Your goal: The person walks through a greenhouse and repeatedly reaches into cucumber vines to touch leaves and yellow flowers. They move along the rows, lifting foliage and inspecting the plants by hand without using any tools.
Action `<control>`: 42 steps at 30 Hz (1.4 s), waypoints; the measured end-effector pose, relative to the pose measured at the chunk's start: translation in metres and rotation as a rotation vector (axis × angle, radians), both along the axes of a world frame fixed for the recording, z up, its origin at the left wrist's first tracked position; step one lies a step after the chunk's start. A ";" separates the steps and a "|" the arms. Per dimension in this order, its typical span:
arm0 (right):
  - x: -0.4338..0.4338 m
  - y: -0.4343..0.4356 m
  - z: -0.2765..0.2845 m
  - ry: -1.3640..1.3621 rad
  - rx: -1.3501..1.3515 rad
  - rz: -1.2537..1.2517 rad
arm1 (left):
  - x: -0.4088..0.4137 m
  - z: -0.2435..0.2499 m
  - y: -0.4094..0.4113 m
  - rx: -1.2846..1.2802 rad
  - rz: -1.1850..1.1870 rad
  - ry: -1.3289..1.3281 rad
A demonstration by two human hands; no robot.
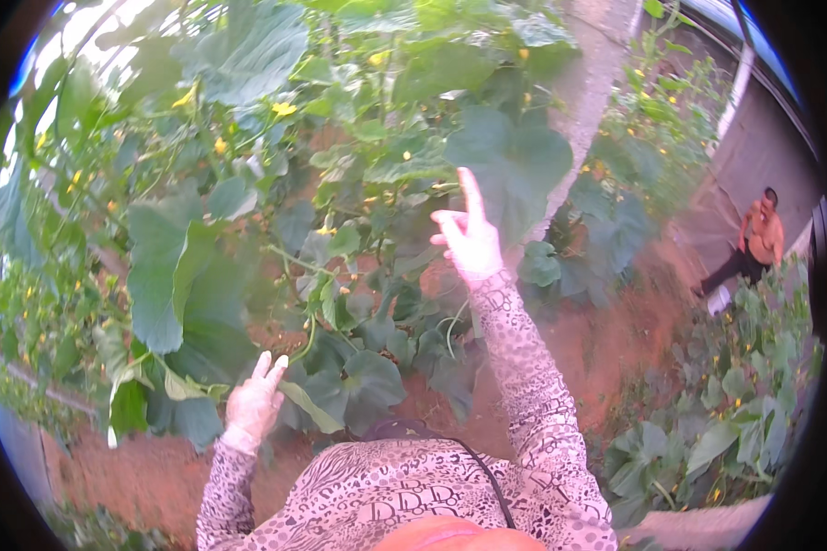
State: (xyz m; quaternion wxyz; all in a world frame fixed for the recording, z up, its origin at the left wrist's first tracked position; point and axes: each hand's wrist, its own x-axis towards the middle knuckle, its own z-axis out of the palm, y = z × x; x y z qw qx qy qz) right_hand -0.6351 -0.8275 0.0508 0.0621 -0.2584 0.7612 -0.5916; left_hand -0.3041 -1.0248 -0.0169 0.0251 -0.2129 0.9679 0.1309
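My right hand, in a thin pale glove, reaches up among cucurbit vines with its index finger extended and the other fingers partly curled. Just beyond its fingertip is a broad green leaf; whether they touch is unclear. Lower down, my left hand, also gloved, has two fingers raised and slightly apart beside a leaf and a curving stem. I see nothing held in either hand. Yellow flowers dot the foliage ahead, and a large folded leaf hangs to the left.
A pale concrete-like post slants through the vines. At the right, a person sits by a grey wall. Reddish soil runs between the plant rows, with more vines at lower right. A dark strap crosses my patterned top.
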 end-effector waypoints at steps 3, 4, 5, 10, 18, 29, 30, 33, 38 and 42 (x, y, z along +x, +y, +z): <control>-0.005 0.037 0.014 0.007 -0.079 -0.257 | 0.002 0.001 0.001 -0.111 -0.152 0.222; -0.016 0.055 0.006 0.164 -0.042 -0.340 | -0.001 0.003 0.005 -0.103 -0.191 0.265; -0.029 0.074 -0.001 0.321 -0.002 -0.420 | -0.004 0.005 0.010 -0.094 -0.230 0.309; -0.054 0.129 0.017 0.497 0.353 -0.737 | -0.044 0.048 0.037 0.056 -0.295 0.496; -0.057 0.173 0.016 0.044 -0.245 -0.537 | -0.080 0.050 0.060 0.252 -0.290 0.412; 0.042 0.157 -0.096 -0.119 0.139 0.064 | -0.107 0.049 0.095 0.168 -0.310 0.399; 0.041 0.153 -0.095 -0.120 0.265 0.096 | -0.117 0.043 0.100 0.125 -0.348 0.439; 0.037 0.135 -0.103 0.157 0.268 0.269 | -0.142 0.057 0.111 0.094 -0.346 0.488; 0.048 0.102 -0.094 0.237 0.427 0.371 | -0.163 0.113 0.112 0.121 -0.357 0.516; 0.033 0.102 -0.127 0.273 0.373 0.376 | -0.194 0.170 0.123 0.016 -0.382 1.087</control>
